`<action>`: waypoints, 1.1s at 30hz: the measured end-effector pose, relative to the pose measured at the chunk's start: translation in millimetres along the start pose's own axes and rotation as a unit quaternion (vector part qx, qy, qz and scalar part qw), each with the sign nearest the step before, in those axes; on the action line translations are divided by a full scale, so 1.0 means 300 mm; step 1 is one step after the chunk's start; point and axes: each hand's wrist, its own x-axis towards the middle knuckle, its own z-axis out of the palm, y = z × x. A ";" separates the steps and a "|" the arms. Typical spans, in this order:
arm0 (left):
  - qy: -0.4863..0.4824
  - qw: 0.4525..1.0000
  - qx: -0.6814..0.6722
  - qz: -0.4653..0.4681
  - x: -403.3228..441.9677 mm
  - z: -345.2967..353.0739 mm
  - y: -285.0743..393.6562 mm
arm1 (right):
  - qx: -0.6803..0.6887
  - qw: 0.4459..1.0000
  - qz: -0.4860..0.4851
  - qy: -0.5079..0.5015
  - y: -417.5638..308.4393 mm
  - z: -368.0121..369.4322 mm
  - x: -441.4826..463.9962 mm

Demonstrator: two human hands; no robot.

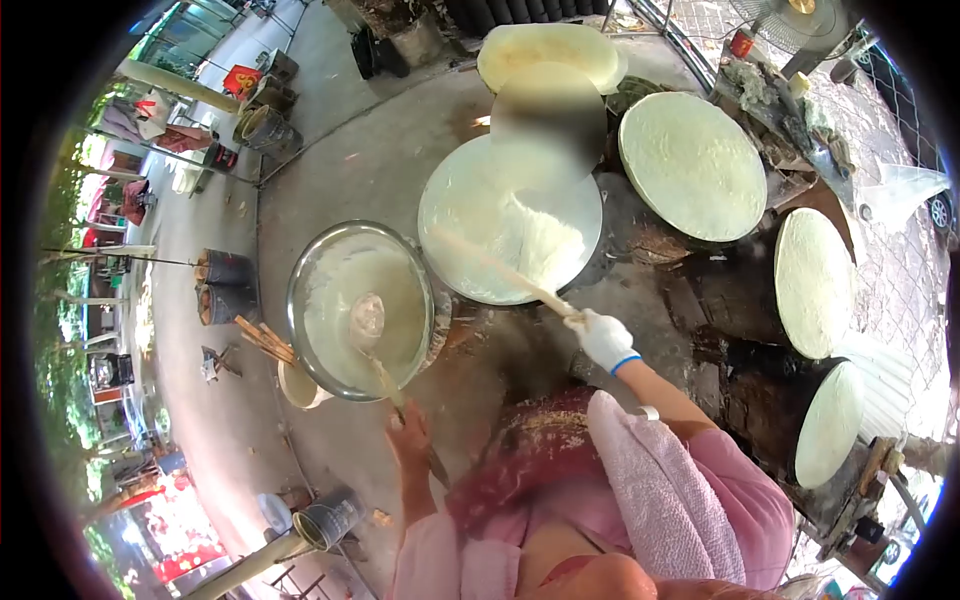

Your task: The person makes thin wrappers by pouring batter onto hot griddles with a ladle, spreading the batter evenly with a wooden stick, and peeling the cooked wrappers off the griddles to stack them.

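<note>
We have the ladle (367,322) in the steel bowl (293,290), its scoop pointing away from our body and its long axis running back over the bowl's near rim at a slight slant. Our bare left hand (408,435), just outside that rim, has its fingers wrapped around the handle. The bowl, the only one of its kind we count, holds pale, creamy liquid; how deep the scoop sits we cannot tell.

Right of the bowl and just beside it is a round griddle (455,205), coated pale, with one thick white heap (548,245) on it. One wooden tool (500,270) slants across it, its far end towards the bowl; we cannot tell whether that end touches the surface. Our right hand (603,340), in a white glove, has its fingers closed around the other end.

Farther right of the bowl we count three more pale-coated rounds: an upper one (693,165), a middle one (815,283) and a lower one (830,425). A fourth, the far round (545,50), lies beyond the bowl to the right, partly hidden by a blurred patch. Left of the bowl, near its rim, one small pale bucket (300,385) stands beside several wooden sticks (264,342).
</note>
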 end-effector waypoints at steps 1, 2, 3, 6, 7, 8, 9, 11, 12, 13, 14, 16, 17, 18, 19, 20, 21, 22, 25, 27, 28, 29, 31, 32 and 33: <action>-0.001 1.000 0.021 0.005 -0.011 0.008 -0.012 | -0.013 0.999 0.004 0.029 0.055 -0.024 0.021; -0.004 0.996 0.083 0.044 -0.010 0.003 -0.057 | -0.025 0.998 0.011 0.058 0.108 -0.041 0.042; -0.007 0.993 0.108 0.055 -0.018 0.012 -0.057 | -0.023 0.995 0.005 0.096 0.157 -0.054 0.114; -0.014 0.990 0.128 0.056 -0.030 0.052 -0.032 | -0.006 0.992 0.017 0.123 0.147 -0.156 0.259; -0.014 0.989 0.137 0.061 -0.020 0.059 -0.043 | 0.015 0.994 0.004 0.110 0.136 -0.168 0.262; -0.012 0.982 0.165 0.088 0.030 0.043 -0.135 | 0.050 0.995 0.000 0.089 0.141 -0.153 0.236; -0.010 0.973 0.202 0.112 0.037 0.039 -0.159 | 0.064 0.996 -0.038 0.057 0.158 -0.145 0.183; -0.003 0.946 0.282 0.162 0.027 0.059 -0.167 | 0.019 0.998 -0.050 -0.011 0.203 -0.152 0.082; 0.001 0.934 0.312 0.172 0.019 0.064 -0.174 | 0.001 0.999 -0.040 0.004 0.231 -0.174 0.108; 0.005 0.922 0.342 0.183 0.012 0.069 -0.181 | -0.015 0.999 -0.026 0.015 0.259 -0.192 0.140; 0.010 0.915 0.359 0.183 0.013 0.060 -0.208 | -0.031 0.999 -0.012 0.028 0.284 -0.209 0.185; 0.034 0.874 0.406 0.263 0.019 0.074 -0.183 | -0.099 0.992 -0.046 0.069 0.285 -0.249 0.364; 0.055 0.833 0.434 0.339 -0.004 0.098 -0.128 | -0.133 0.982 -0.068 0.114 0.263 -0.266 0.461; 0.063 0.819 0.440 0.363 -0.008 0.107 -0.123 | -0.115 0.988 -0.060 0.085 0.217 -0.313 0.558; 0.071 0.804 0.445 0.387 -0.013 0.116 -0.117 | -0.129 0.983 -0.069 0.112 0.159 -0.343 0.628; 0.068 0.825 0.429 0.361 -0.018 0.104 -0.156 | -0.128 0.983 -0.038 0.128 0.062 -0.389 0.668; 0.058 0.868 0.379 0.316 -0.021 0.114 -0.151 | -0.100 0.989 -0.007 0.113 -0.035 -0.435 0.686; 0.054 0.905 0.325 0.270 -0.023 0.124 -0.145 | -0.078 0.991 -0.032 0.100 -0.086 -0.428 0.682; 0.011 0.978 0.186 0.094 -0.033 0.148 -0.079 | -0.023 0.956 -0.217 0.197 -0.089 -0.302 0.603; -0.006 0.956 0.274 0.107 0.005 0.130 -0.125 | 0.114 0.933 -0.257 0.222 -0.004 -0.229 0.448; -0.003 0.937 0.315 0.153 0.021 0.140 -0.124 | 0.236 0.950 -0.164 0.127 0.013 -0.260 0.329; 0.015 0.899 0.343 0.271 0.031 0.195 -0.082 | 0.333 0.938 0.007 0.095 0.128 -0.251 0.271; 0.033 0.846 0.361 0.392 0.077 0.267 -0.020 | 0.434 0.888 0.142 0.057 0.269 -0.142 0.204; 0.032 0.846 0.351 0.399 0.102 0.294 0.004 | 0.445 0.888 0.106 0.055 0.295 -0.106 0.173; 0.020 0.844 0.346 0.408 0.130 0.322 0.037 | 0.531 0.837 0.124 -0.041 0.258 -0.147 0.132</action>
